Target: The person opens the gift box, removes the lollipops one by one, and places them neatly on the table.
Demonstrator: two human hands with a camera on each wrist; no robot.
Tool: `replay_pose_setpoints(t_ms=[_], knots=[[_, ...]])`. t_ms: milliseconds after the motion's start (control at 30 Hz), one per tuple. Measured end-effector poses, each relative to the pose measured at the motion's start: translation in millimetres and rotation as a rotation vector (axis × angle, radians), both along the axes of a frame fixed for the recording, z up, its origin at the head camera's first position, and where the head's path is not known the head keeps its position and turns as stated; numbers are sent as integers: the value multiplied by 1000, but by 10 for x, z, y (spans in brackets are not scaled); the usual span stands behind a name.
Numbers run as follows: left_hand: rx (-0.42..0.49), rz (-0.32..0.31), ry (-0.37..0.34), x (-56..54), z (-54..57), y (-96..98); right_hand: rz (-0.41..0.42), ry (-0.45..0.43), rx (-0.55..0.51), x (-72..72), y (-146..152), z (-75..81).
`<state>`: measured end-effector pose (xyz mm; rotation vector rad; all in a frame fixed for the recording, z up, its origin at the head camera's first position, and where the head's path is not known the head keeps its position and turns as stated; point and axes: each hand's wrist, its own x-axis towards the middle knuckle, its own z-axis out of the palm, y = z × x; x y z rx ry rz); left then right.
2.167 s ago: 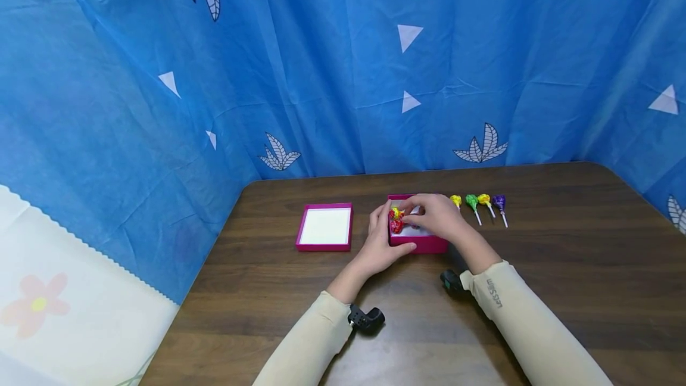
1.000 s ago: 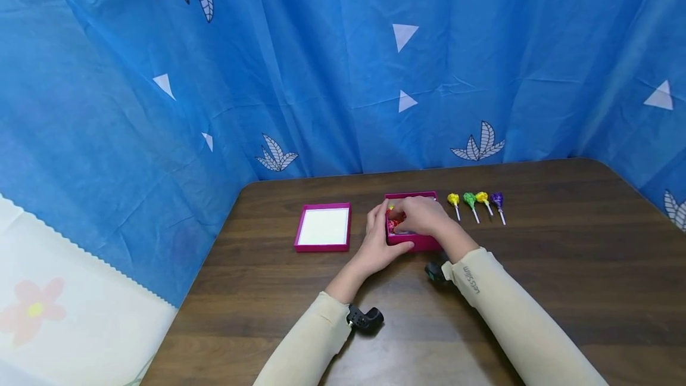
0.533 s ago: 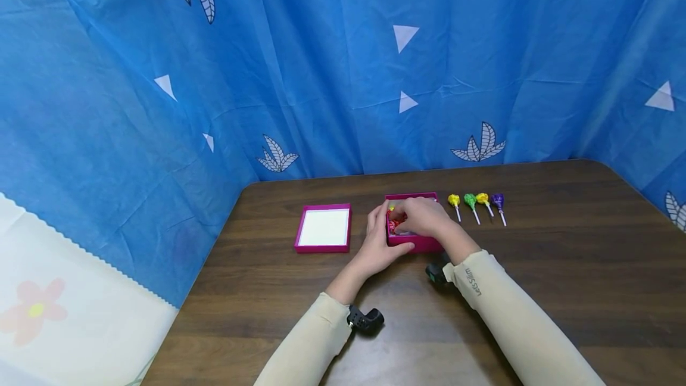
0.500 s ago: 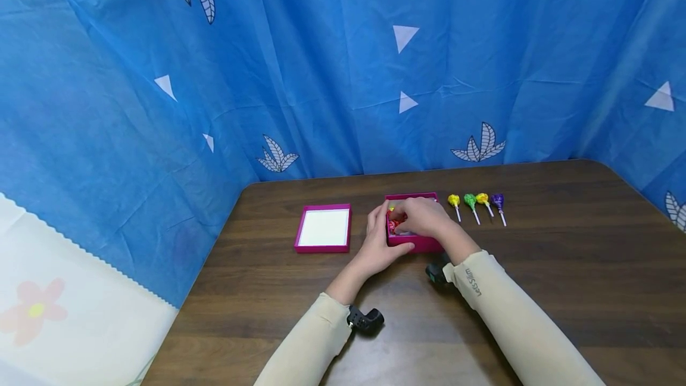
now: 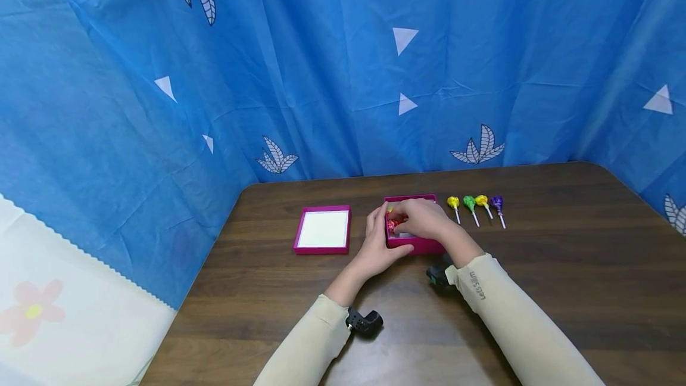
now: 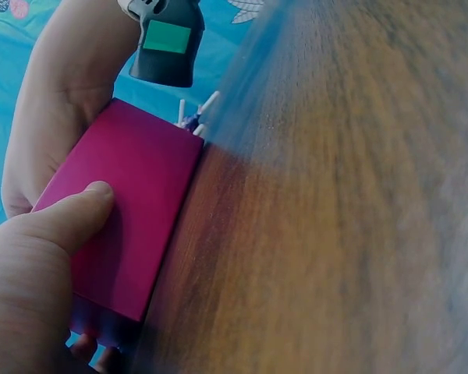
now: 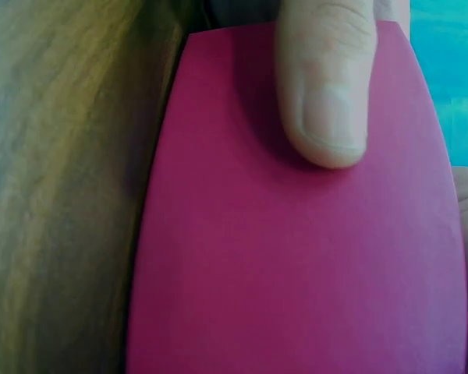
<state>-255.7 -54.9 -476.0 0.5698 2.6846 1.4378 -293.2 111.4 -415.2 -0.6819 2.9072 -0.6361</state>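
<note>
A magenta box [image 5: 420, 246] with a white inside stands lidless on the table. My left hand [image 5: 372, 252] holds its left side, fingers along the side wall and thumb pressed on the front wall, as the left wrist view also shows. Over the box, my right hand [image 5: 420, 218] reaches in with bent fingers and pinches at a red lollipop [image 5: 392, 226] near the left wall. A bit of yellow wrapper shows beside it. My right palm hides most of the inside and the fingertips. In the right wrist view the magenta front wall [image 7: 296, 257] and the left thumb fill the picture.
The shallow magenta lid [image 5: 323, 250], white inside up, lies left of the box. Right of the box lie a yellow lollipop [image 5: 453, 202], a green one [image 5: 470, 202], another yellow one [image 5: 482, 201] and a purple one [image 5: 497, 203]. A blue curtain [image 5: 343, 76] hangs behind the table.
Compared with 2.2 s ago, my right hand has moved left and lower into the box, over the red lollipop. In the last second it has barely moved. My left hand stays on the box.
</note>
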Motion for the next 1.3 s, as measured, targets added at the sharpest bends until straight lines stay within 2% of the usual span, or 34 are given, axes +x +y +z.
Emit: replay_pose_setpoints(t_ms=[433,700,867,1300], knots=[[12,-17,4,-9,-12,-3,-28,64,-76,92,59,25],[9,-11,9,-2,9,-3,-91,133,-248,202,183,106],[3,-4,7,0,12,-5,-95,195,-334,273,260,163],[-4,1,-1,5,15,6,-166,271,-428,347,470,245]])
